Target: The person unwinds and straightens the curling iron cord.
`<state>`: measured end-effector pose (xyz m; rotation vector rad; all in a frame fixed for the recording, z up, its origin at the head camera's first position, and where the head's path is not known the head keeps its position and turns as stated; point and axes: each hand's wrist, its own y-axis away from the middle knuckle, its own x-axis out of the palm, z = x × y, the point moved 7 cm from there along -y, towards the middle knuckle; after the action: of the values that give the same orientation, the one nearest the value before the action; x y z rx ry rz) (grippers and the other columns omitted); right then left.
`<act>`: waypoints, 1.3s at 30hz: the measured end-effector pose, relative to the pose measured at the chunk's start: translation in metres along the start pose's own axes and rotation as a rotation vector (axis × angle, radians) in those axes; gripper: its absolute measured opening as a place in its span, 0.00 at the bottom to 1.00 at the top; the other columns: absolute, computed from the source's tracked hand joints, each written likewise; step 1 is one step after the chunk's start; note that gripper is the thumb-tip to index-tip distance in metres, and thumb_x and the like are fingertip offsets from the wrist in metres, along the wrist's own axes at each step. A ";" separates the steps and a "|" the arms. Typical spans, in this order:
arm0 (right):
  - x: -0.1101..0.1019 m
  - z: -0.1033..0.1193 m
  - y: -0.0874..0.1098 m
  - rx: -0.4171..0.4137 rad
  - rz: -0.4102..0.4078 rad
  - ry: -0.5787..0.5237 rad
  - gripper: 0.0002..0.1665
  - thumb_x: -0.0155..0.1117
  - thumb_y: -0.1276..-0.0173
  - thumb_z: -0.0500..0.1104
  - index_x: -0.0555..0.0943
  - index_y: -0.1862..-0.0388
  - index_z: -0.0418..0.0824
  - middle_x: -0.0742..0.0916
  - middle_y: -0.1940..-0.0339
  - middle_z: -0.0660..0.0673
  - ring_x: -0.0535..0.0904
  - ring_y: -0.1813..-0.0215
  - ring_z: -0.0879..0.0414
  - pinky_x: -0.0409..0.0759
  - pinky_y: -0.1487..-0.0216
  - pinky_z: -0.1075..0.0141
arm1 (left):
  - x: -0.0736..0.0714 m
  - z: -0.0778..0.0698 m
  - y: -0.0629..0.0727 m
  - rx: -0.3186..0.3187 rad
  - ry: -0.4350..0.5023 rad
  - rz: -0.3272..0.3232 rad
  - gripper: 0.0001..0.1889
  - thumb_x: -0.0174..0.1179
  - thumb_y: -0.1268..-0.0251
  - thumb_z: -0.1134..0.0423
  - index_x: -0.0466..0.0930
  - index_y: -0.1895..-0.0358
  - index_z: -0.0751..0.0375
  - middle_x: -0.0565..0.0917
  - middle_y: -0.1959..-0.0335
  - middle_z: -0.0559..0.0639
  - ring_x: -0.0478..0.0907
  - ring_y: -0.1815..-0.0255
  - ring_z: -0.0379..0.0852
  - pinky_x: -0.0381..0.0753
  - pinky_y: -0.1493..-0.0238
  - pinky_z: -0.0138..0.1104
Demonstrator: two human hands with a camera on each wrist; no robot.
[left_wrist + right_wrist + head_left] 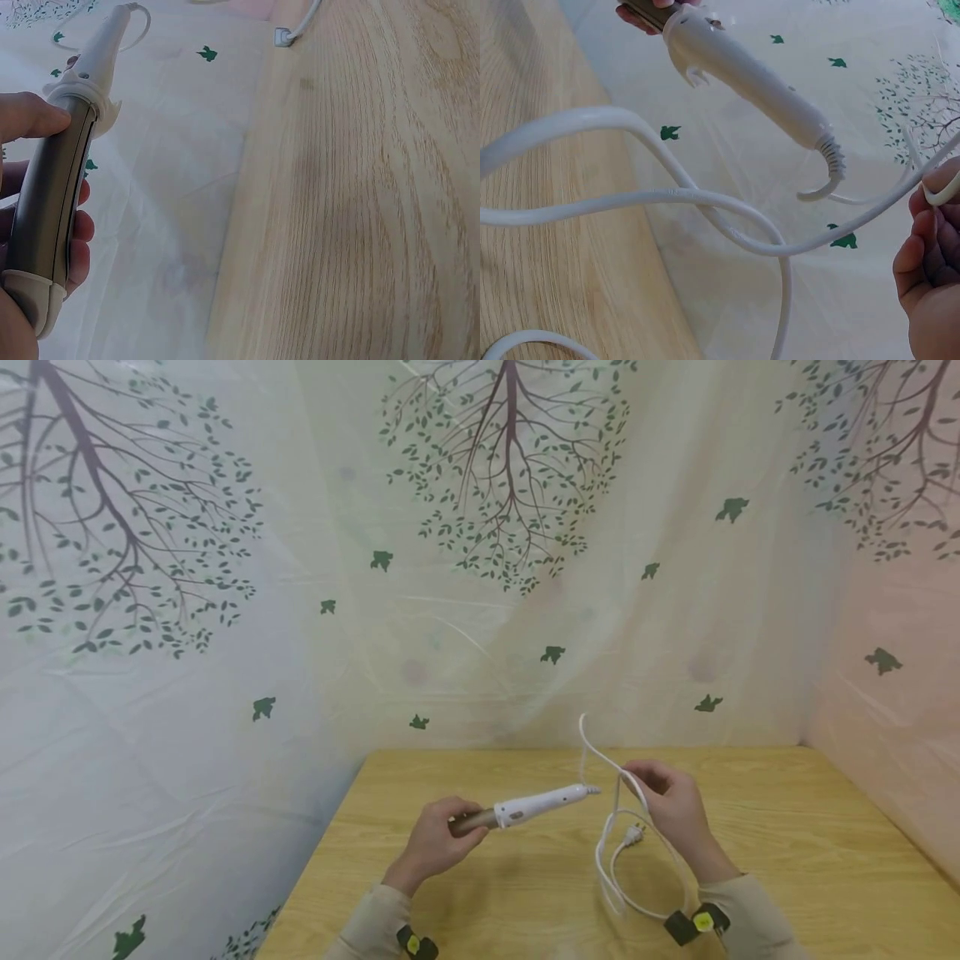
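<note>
My left hand (438,839) grips a hair curling iron (536,806) by its bronze barrel, the thumb lying along it. The white handle points right and slightly up, away from that hand. In the left wrist view the barrel (52,187) has a lengthwise seam and a pale tip. A white cord (754,244) leaves the handle end and rises in a loop. My right hand (678,806) pinches this cord between thumb and fingers, right of the handle. Below it, the cord hangs in loose, crossing loops, with a two-pin plug (634,835) among them.
A wood-grain table (810,827) lies under both hands. Behind it and at its sides hang pale sheets (480,635) printed with trees and green leaves. Dark bands with yellow-marked devices (702,922) sit at both wrists.
</note>
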<state>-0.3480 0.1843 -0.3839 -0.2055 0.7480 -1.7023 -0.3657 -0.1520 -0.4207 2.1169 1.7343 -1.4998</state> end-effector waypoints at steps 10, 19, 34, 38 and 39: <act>0.000 -0.028 -0.004 0.142 -0.004 0.092 0.09 0.67 0.36 0.35 0.84 0.60 0.30 0.87 0.68 0.38 0.76 0.71 0.67 0.76 0.70 0.72 | -0.002 -0.001 0.000 0.025 0.021 -0.004 0.11 0.70 0.43 0.60 0.84 0.57 0.52 0.85 0.62 0.43 0.78 0.67 0.34 0.77 0.67 0.28; -0.002 -0.050 -0.003 0.193 0.006 0.182 0.10 0.69 0.36 0.38 0.84 0.61 0.31 0.87 0.69 0.42 0.75 0.71 0.68 0.75 0.68 0.72 | -0.005 -0.001 0.004 0.033 0.012 -0.036 0.11 0.70 0.43 0.60 0.85 0.56 0.53 0.85 0.62 0.43 0.78 0.67 0.35 0.77 0.68 0.28; 0.005 -0.071 0.007 0.268 0.174 0.241 0.12 0.68 0.34 0.43 0.85 0.63 0.33 0.88 0.68 0.42 0.79 0.67 0.61 0.76 0.64 0.70 | -0.014 0.002 0.010 -0.017 -0.004 -0.116 0.11 0.71 0.47 0.63 0.85 0.59 0.54 0.85 0.66 0.44 0.77 0.70 0.35 0.76 0.70 0.28; 0.007 -0.073 0.009 0.272 0.188 0.251 0.12 0.68 0.34 0.44 0.85 0.64 0.34 0.88 0.69 0.44 0.79 0.67 0.63 0.76 0.63 0.70 | -0.016 0.004 0.011 -0.039 -0.016 -0.139 0.11 0.71 0.47 0.63 0.85 0.59 0.53 0.85 0.65 0.44 0.77 0.70 0.35 0.76 0.70 0.28; 0.008 -0.073 0.009 0.269 0.194 0.253 0.12 0.68 0.34 0.44 0.85 0.64 0.34 0.88 0.69 0.44 0.79 0.66 0.63 0.76 0.62 0.69 | -0.016 0.004 0.011 -0.043 -0.017 -0.147 0.11 0.72 0.47 0.63 0.85 0.59 0.53 0.85 0.65 0.44 0.78 0.69 0.35 0.76 0.70 0.28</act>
<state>-0.3804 0.2026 -0.4483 0.2662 0.6895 -1.6383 -0.3589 -0.1705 -0.4179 1.9900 1.9366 -1.4938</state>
